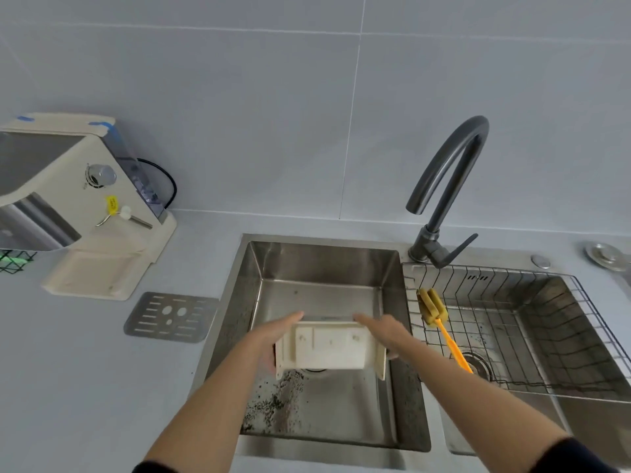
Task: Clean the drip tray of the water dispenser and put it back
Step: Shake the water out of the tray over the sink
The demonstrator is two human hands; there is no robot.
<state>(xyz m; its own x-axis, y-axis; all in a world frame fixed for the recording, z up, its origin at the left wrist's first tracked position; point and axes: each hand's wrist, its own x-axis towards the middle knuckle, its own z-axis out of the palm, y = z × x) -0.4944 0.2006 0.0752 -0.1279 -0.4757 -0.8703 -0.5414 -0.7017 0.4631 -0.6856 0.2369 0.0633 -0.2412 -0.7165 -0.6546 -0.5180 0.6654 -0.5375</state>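
Head view.

- Drip tray point(329, 349): cream plastic, ribbed underside facing up, tilted a little. Held in the air over the left basin point(321, 264) of the sink, above the drain, clear of the basin floor.
- Left hand point(276, 336): grasping the tray's left side, fingers laid along the edge and pointing away from the body. Thumb mostly hidden beneath.
- Right hand point(379, 331): grasping the tray's right side in mirror fashion, fingers reaching to the far corner, thumb down at the near corner.
- Water dispenser point(78, 199): cream and steel, standing on the countertop point(85, 370) at far left against the tiled wall. Chrome knob and yellow tag on the side, black cord behind.
- Slotted metal grille point(170, 317): flat on the countertop, between the dispenser's base and the sink, touching neither.
- Dark specks point(273, 404): scattered over the near left of the basin floor.
- Faucet point(444, 186): dark, arched, mounted behind the divider between the two basins.
- Wire basket point(546, 319): seated in the right basin.
- Brush point(444, 332): yellow sponge head, orange handle, lying in the basket at its left side.
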